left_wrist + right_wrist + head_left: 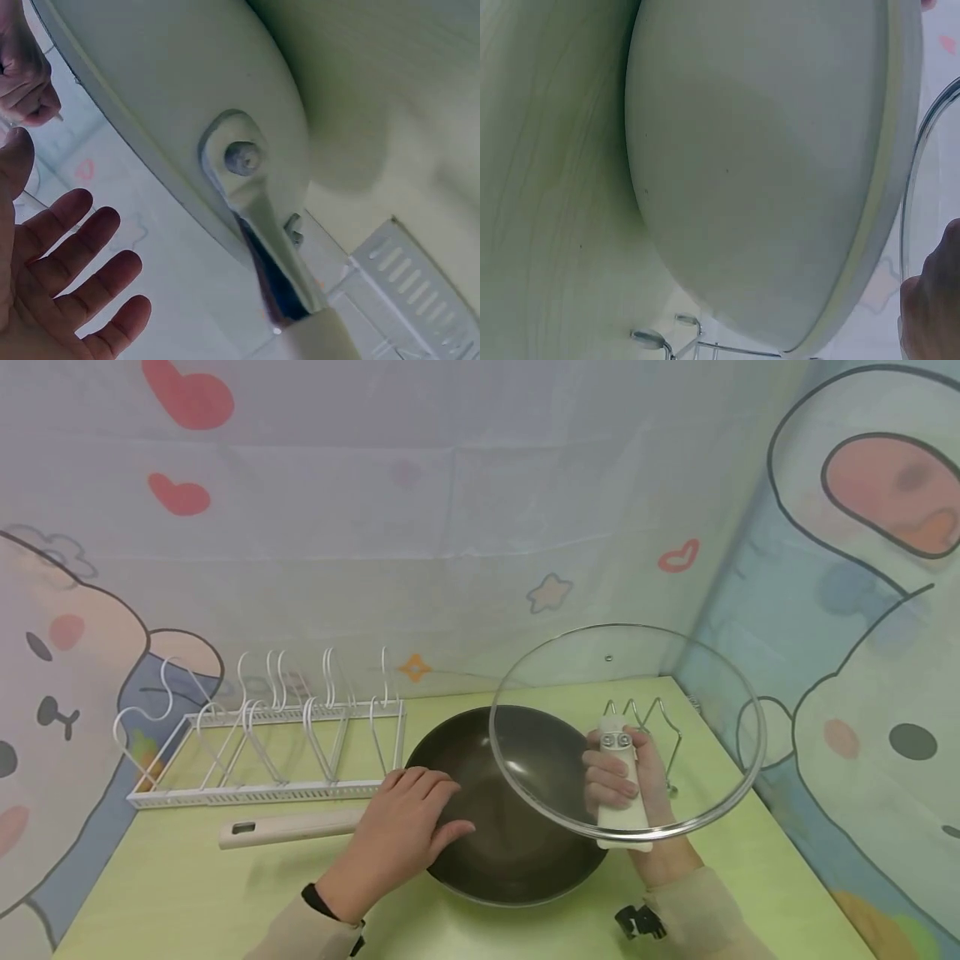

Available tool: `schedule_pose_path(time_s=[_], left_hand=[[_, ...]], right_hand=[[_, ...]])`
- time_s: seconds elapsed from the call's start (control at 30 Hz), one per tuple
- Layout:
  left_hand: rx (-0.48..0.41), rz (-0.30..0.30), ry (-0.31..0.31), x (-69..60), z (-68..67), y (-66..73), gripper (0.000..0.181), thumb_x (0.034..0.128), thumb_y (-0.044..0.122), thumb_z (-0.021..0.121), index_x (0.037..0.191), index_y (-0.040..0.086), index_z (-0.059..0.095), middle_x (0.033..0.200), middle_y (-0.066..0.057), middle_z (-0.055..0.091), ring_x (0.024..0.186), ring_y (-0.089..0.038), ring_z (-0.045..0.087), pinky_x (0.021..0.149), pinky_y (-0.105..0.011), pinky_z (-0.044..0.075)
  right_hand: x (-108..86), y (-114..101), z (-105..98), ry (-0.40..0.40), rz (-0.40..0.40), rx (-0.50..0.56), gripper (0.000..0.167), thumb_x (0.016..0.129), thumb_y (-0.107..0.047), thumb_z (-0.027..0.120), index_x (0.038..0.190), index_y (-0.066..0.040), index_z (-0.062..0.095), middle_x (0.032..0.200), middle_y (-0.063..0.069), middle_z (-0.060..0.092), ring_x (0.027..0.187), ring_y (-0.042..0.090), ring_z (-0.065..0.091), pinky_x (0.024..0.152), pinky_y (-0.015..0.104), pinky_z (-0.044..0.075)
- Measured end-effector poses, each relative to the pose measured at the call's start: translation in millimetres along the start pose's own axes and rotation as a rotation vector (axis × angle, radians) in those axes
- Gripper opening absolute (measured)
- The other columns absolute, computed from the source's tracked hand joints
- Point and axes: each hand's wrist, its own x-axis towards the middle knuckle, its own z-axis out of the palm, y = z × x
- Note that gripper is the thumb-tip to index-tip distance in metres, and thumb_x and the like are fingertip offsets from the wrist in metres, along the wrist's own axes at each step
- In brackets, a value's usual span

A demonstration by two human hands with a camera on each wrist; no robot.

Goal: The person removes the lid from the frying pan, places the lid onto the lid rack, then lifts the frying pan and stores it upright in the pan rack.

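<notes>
A dark-lined wok [498, 827] stands on the table, its pale long handle [292, 828] pointing left. Over the wok's left rim hovers my left hand [408, 818], fingers loosely spread and holding nothing; the left wrist view shows this palm [67, 277] beside the pan's pale outer wall [187, 82]. My right hand [611, 777] grips the pale handle of a clear glass lid [697, 727]. The lid is raised and tilted above the wok's right side, its metal rim toward me. In the right wrist view, that hand [934, 300] is partly cut off at the edge.
A white dish-style rack [262, 792] with upright wire dividers stands at the back left. Behind the lid, a small metal wire stand [675, 752] is at the right. A printed curtain [450, 527] hangs along the back and sides of the pale green table [187, 893].
</notes>
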Motion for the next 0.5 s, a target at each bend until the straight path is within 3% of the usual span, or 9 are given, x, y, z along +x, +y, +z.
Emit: schedule_pose_path(time_s=[0.17,0.5], left_hand=[[0.049,0.052,-0.014,11.5,1.3,5.8,0.049,0.0932,0.059,0.075,0.118,0.016,0.071,0.117,0.002,0.073,0.11,-0.021,0.066,0.098,-0.039,0.051],[0.104,0.153,-0.044,28.8,2.4,15.0,0.039,0.0988,0.053,0.072,0.115,0.018,0.071,0.11,0.004,0.073,0.106,-0.019,0.067,0.094,-0.036,0.051]], right_hand=[[-4.2,-5.2,3.7,0.049,-0.018,0.03,0.044,0.108,-0.045,0.035,0.113,-0.005,0.051,0.07,-0.011,0.026,0.052,0.003,0.025,0.051,0.019,0.028],[-12.1,-17.2,10.0,-0.003,-0.028,0.0,0.043,0.107,-0.045,0.036,0.114,-0.005,0.053,0.072,-0.011,0.026,0.052,0.001,0.023,0.052,0.017,0.027]])
